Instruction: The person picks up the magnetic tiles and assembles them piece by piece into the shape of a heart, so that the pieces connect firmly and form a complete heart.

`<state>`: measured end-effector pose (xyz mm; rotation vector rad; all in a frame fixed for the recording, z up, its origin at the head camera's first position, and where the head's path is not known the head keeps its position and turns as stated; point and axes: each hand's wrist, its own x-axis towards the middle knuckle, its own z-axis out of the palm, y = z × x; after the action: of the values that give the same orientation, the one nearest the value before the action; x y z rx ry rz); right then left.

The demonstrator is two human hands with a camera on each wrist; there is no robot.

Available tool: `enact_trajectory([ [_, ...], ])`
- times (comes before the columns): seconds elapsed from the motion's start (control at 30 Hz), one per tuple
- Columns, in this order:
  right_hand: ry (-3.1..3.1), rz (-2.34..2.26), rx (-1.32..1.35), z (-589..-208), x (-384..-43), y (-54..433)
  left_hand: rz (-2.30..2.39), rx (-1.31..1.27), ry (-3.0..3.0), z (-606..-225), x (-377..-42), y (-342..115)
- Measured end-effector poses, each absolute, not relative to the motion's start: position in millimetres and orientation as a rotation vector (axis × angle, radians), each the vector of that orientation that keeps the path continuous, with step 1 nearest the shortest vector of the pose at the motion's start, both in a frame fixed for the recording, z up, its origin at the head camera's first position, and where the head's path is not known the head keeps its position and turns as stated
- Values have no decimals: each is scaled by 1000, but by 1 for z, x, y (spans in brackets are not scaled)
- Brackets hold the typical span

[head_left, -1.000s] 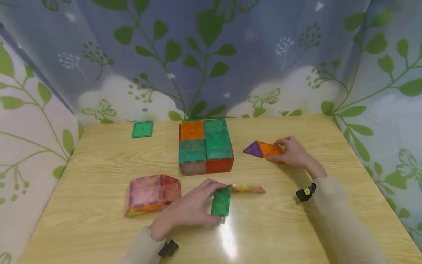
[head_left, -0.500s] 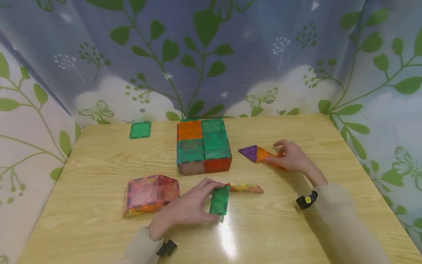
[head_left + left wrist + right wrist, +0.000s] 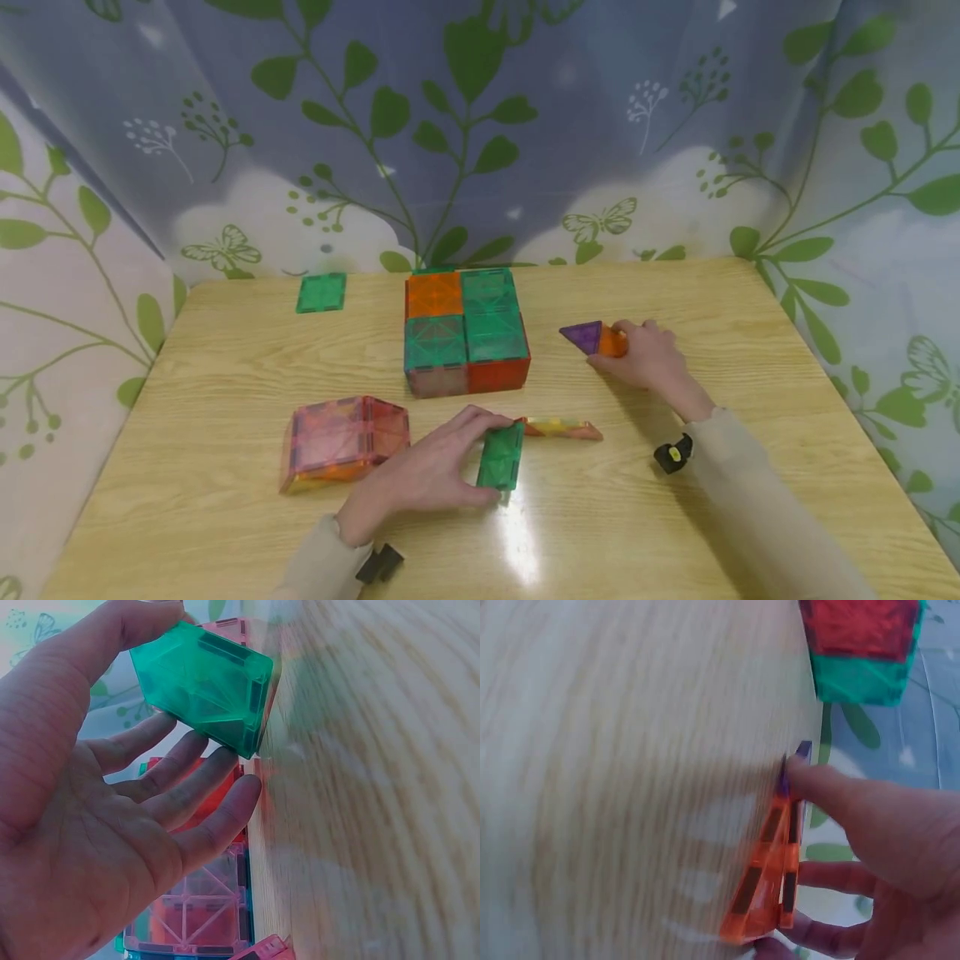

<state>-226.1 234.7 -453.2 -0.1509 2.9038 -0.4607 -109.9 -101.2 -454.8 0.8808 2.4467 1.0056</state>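
Observation:
My left hand [image 3: 423, 467] grips a translucent green magnetic tile [image 3: 500, 457] by its edges, thumb at the near end and fingers at the far end. A flat-looking red and yellow piece [image 3: 558, 428] lies just beyond that tile. On the right, my right hand [image 3: 648, 358] pinches a joined piece of orange tiles [image 3: 613, 342] with a purple triangle tile [image 3: 585, 337] at its left end. In the right wrist view two orange layers [image 3: 759, 877] spread apart in a narrow V, and the thumb presses near the purple tip [image 3: 804, 750]. My palm hides part of the orange.
A block of green, orange and red tiles [image 3: 467, 333] stands at the middle back of the wooden table [image 3: 225, 375]. Left of my left hand sits a pink and red tile shape [image 3: 333, 437]. One loose green tile [image 3: 321, 292] lies back left. A patterned curtain [image 3: 600, 125] hangs behind.
My right hand has slid left along the orange piece towards the purple triangle, covering more of the orange. The triangle has shifted slightly right and away. My left hand stays in place.

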Motion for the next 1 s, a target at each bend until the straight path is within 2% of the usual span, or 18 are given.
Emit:
enact_trajectory([
  [0.4,2779,-667,-282,-452,-224,253,970,879,2465,-453,-111,-100],
  [0.73,2733,-662,-430,-447,-203,261,968,880,2461,-452,-110,-102],
  [1.0,2815,-692,-446,-453,-215,278,972,897,2462,-454,-110,-102],
])
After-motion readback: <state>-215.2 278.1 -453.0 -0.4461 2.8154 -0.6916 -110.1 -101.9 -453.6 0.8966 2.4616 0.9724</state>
